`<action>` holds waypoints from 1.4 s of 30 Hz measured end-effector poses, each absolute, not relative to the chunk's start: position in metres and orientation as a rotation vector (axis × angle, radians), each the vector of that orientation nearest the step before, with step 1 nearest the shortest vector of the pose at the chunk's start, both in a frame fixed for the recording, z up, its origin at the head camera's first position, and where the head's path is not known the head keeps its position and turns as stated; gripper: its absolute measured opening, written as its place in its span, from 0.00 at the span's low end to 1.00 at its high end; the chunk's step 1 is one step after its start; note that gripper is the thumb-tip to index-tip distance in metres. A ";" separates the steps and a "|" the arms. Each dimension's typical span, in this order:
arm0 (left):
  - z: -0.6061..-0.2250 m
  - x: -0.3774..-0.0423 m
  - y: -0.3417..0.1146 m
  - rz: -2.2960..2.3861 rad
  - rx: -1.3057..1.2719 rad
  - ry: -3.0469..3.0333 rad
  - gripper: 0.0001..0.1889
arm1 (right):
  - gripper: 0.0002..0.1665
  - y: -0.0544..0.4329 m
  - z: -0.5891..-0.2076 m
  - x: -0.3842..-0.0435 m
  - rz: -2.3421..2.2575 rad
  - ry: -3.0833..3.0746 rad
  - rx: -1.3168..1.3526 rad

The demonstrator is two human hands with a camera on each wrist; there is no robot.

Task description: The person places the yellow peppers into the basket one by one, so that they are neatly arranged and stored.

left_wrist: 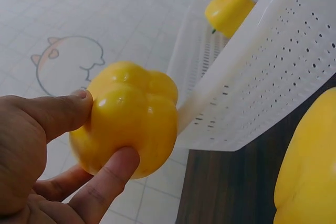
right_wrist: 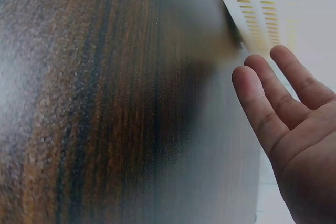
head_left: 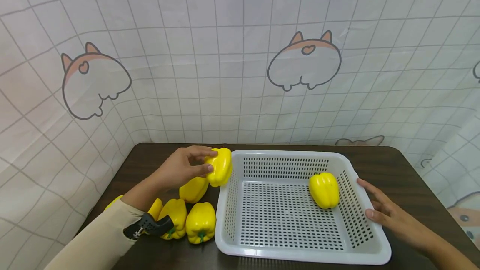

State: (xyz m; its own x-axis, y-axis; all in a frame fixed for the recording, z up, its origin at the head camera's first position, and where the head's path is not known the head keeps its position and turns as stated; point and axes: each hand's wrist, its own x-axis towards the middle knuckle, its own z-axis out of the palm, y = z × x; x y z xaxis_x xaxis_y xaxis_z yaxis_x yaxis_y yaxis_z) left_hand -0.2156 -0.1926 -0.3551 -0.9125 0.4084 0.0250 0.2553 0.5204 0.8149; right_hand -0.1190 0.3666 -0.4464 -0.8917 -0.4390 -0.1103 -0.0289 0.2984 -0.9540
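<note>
My left hand (head_left: 187,162) grips a yellow bell pepper (head_left: 220,167) between thumb and fingers, up at the left rim of the white basket (head_left: 300,253). In the left wrist view the same pepper (left_wrist: 128,119) shows its lobed end, with the basket wall (left_wrist: 252,77) behind it. One yellow pepper (head_left: 324,191) lies inside the basket, towards its right side. At the basket's right rim is my right hand (head_left: 390,216), its fingertips right at the edge. The right wrist view shows that hand (right_wrist: 299,124) with fingers extended beside the slotted wall.
Several yellow peppers (head_left: 201,222) lie on the dark wooden table (head_left: 150,155) left of the basket, some partly hidden by the left forearm. A black strap (head_left: 148,225) is round the left wrist. Behind the table hangs a white gridded curtain (head_left: 225,74) with cartoon animals.
</note>
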 end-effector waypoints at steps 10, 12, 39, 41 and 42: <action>-0.352 -0.216 -0.180 1.275 0.669 2.645 0.23 | 0.41 0.366 -0.446 -0.119 -1.640 2.206 -0.423; -0.351 -0.216 -0.177 1.275 0.679 2.636 0.23 | 0.41 0.366 -0.446 -0.119 -1.639 2.204 -0.431; -0.355 -0.216 -0.125 1.257 0.616 2.656 0.22 | 0.41 0.367 -0.444 -0.123 -1.637 2.186 -0.479; -0.357 -0.217 -0.122 1.264 0.622 2.652 0.22 | 0.41 0.367 -0.444 -0.123 -1.635 2.187 -0.474; -0.357 -0.217 -0.120 1.263 0.625 2.652 0.22 | 0.41 0.368 -0.443 -0.124 -1.633 2.188 -0.473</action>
